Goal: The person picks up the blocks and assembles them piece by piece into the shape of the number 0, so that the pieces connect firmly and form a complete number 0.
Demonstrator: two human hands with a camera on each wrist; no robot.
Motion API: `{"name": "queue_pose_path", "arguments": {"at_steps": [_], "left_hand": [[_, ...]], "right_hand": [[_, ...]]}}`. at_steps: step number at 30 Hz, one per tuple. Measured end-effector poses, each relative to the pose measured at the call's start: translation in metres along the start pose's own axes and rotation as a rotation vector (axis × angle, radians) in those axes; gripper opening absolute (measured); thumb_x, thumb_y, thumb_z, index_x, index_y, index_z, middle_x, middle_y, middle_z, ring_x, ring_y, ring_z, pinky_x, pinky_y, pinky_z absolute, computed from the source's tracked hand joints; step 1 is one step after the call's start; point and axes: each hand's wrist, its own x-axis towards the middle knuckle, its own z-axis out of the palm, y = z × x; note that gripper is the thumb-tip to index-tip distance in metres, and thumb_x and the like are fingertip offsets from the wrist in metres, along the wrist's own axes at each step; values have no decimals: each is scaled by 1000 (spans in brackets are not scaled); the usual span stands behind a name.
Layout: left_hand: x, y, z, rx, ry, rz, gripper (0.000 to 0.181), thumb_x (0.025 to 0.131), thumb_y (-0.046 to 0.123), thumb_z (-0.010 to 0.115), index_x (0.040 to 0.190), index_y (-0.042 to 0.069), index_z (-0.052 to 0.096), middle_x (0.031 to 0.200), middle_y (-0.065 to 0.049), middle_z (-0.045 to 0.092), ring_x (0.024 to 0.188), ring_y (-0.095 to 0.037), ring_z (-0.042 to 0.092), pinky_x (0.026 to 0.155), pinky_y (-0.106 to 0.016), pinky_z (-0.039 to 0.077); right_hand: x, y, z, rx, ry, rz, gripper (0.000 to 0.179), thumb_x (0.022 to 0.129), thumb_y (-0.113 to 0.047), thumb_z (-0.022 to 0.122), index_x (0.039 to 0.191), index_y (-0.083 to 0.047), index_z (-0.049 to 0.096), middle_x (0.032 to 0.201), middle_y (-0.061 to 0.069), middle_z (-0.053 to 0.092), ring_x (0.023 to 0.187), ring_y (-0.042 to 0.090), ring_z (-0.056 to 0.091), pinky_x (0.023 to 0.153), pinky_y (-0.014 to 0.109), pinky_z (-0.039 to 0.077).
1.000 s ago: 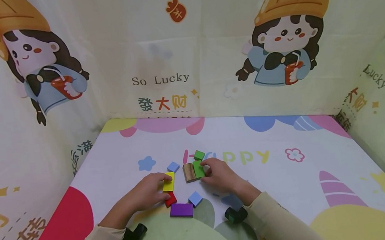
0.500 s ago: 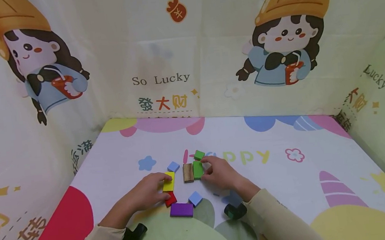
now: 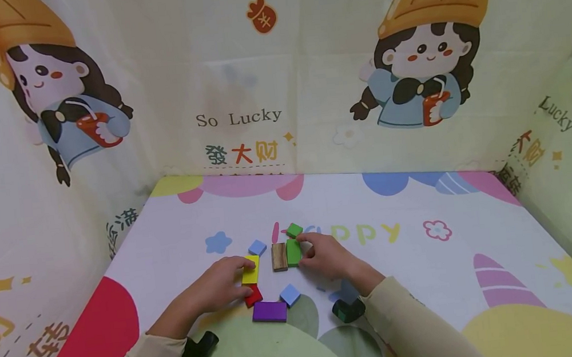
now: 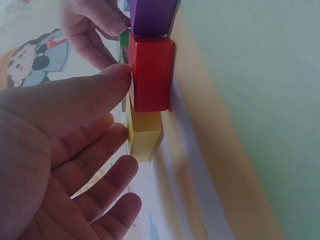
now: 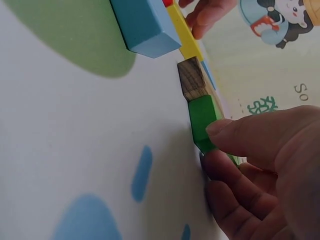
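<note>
My left hand (image 3: pixel 217 285) rests at the left of a small group of blocks. Its index finger lies at the yellow block (image 3: pixel 250 271), while the thumb touches the red block (image 4: pixel 151 75); the other fingers are loosely bent in the left wrist view. My right hand (image 3: pixel 327 258) pinches the long green block (image 3: pixel 294 253) at its right side with thumb and index finger. That block lies flush against a brown wood-grain block (image 3: pixel 279 257). In the right wrist view the thumb sits on the green block's edge, and the index fingertip is partly hidden.
A small green block (image 3: pixel 294 230) sits behind the long green one. One light blue block (image 3: pixel 257 248) is beyond the yellow block, another blue block (image 3: pixel 290 296) nearer. The purple block (image 3: pixel 270 312) lies at the front. A printed cloth (image 3: pixel 430 279) covers the table.
My right hand has shifted slightly left, and the long green and brown blocks now stand straighter, side by side. The left hand stays where it was.
</note>
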Motion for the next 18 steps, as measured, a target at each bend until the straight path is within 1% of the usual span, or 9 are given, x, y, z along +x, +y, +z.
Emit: {"name": "queue_pose_path", "arguments": {"at_steps": [5, 10, 14, 18], "left_hand": [[-1, 1, -2, 8, -3, 26, 44, 82, 10, 81, 124, 6, 66, 127, -9, 62, 127, -36, 51, 105, -53, 43], [-1, 1, -3, 11, -2, 28, 44, 82, 11, 82, 123, 6, 66, 127, -8, 63, 127, -36, 51, 105, -52, 43], [-1, 1, -2, 11, -3, 27, 44, 83, 11, 81, 124, 6, 66, 127, -9, 62, 128, -36, 50, 105, -52, 43], [-2, 1, -2, 18, 2, 28, 43, 83, 10, 81, 123, 6, 66, 127, -9, 63, 128, -36, 50, 105, -53, 43]], "right_hand": [[0, 0, 1, -25, 14, -32, 53, 89, -12, 76, 136, -2, 55, 101, 4, 65, 83, 13, 63, 74, 31, 55], [-1, 1, 2, -30, 20, -58, 52, 88, -13, 77, 134, -1, 56, 105, 4, 63, 85, 14, 62, 77, 30, 55], [-2, 1, 2, -60, 47, -41, 50, 87, -16, 78, 131, -1, 58, 107, 6, 64, 89, 18, 62, 80, 34, 56], [-4, 3, 3, -93, 70, -25, 51, 85, -18, 81, 129, -2, 60, 113, 7, 64, 98, 22, 62, 86, 37, 55]]}}
